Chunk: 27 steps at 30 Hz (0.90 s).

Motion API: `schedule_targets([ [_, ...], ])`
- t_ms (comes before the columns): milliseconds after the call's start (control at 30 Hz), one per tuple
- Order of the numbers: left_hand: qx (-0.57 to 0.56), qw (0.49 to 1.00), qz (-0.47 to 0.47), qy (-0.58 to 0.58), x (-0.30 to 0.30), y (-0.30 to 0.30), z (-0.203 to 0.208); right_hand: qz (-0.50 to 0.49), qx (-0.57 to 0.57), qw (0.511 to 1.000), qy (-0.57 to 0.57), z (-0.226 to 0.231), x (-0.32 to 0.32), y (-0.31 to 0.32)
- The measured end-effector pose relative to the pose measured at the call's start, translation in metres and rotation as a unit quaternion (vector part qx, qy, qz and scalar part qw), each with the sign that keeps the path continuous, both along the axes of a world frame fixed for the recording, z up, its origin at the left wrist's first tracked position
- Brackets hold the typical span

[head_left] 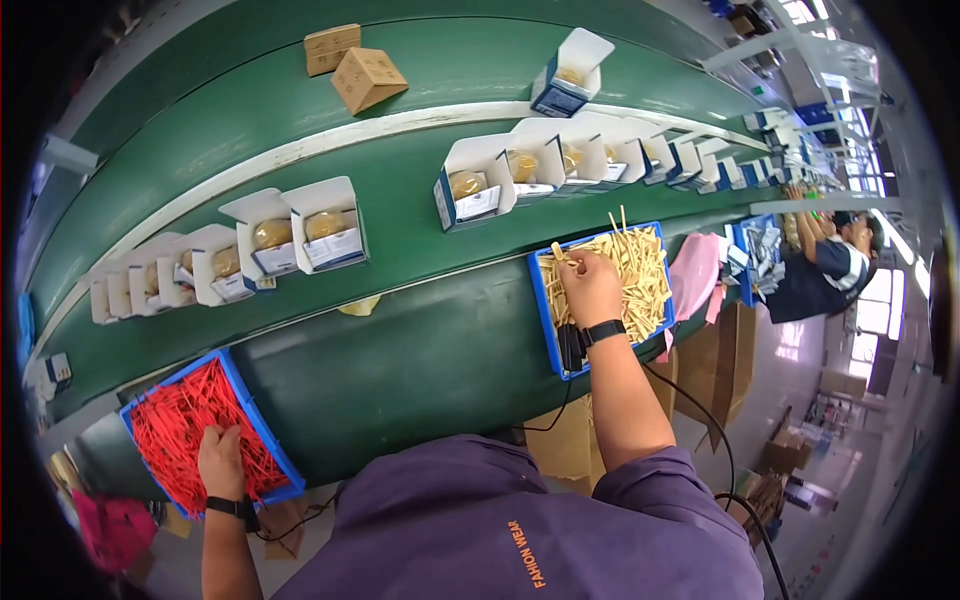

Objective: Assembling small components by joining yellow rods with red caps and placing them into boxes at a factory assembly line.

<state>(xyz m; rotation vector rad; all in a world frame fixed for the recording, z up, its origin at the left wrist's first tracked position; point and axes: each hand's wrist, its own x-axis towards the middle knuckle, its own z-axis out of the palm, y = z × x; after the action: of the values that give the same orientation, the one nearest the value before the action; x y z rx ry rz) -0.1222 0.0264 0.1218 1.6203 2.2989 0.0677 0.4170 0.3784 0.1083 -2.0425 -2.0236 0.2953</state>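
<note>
My left hand (pixel 222 462) is closed, its fingertips down among thin red strips (pixel 185 425) heaped in a blue tray (pixel 262 425). What sits between those fingers is mostly hidden. Over at the right, my right hand (pixel 592 287) reaches into another blue tray (pixel 546 315) filled with short pale-beige sticks (pixel 640 275). Its thumb and fingers pinch together, and a beige stick (pixel 557 252) shows at the fingertips. Both wrists wear black bands, with a small black box beside the right one.
Open white-and-blue boxes (pixel 330 235) holding round golden items stand in rows on the green conveyor (pixel 400 190). One open box (pixel 568 80) and two brown cartons (pixel 368 80) stand farther back. Black cables hang near my right arm. A co-worker (pixel 825 270) is at the far right.
</note>
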Motion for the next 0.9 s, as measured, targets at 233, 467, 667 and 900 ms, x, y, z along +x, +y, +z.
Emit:
schedule_targets([
  [233, 0.216, 0.954, 0.198, -0.065, 0.017, -0.010, 0.017, 0.085, 0.092, 0.992, 0.030, -0.038, 0.023, 0.021],
  [467, 0.173, 0.742, 0.371, -0.532, 0.076, 0.055, 0.064, 0.060, -0.067, 0.891, 0.445, 0.027, -0.047, -0.023],
  [667, 0.154, 0.685, 0.301, -0.645, 0.092, 0.090, 0.050, 0.139, -0.361, 0.735, 0.557, 0.066, -0.239, -0.118],
  [900, 0.048, 0.708, 0.256, -0.656, 0.067, 0.095, 0.059, 0.211, -0.416, 0.729, 0.501, 0.064, -0.327, -0.132],
])
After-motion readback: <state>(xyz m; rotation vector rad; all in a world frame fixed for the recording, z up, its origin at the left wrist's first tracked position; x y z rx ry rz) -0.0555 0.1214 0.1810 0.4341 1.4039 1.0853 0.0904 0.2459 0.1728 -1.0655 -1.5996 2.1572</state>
